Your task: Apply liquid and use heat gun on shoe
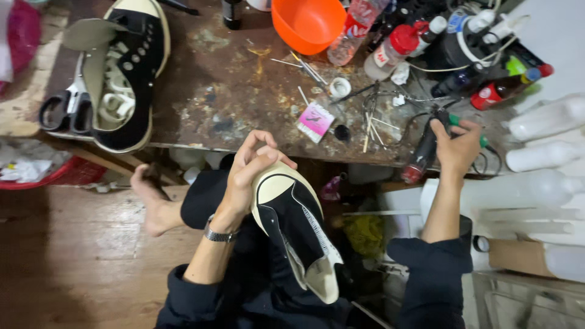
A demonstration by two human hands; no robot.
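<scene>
Left hand (248,173) grips toe of black-and-cream shoe (297,226), resting on lap below worktop (237,91) edge. Right hand (458,146) clasps dark tool (425,151) at worktop's right. Second shoe (125,73) w/ scissors (66,108) far left; orange bowl (308,23) at back.

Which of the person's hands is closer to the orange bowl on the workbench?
The left hand, though neither touches the orange bowl. It wraps the toe of the black shoe, below and left of the bowl. The right hand holds a dark tool, farther right.
</scene>
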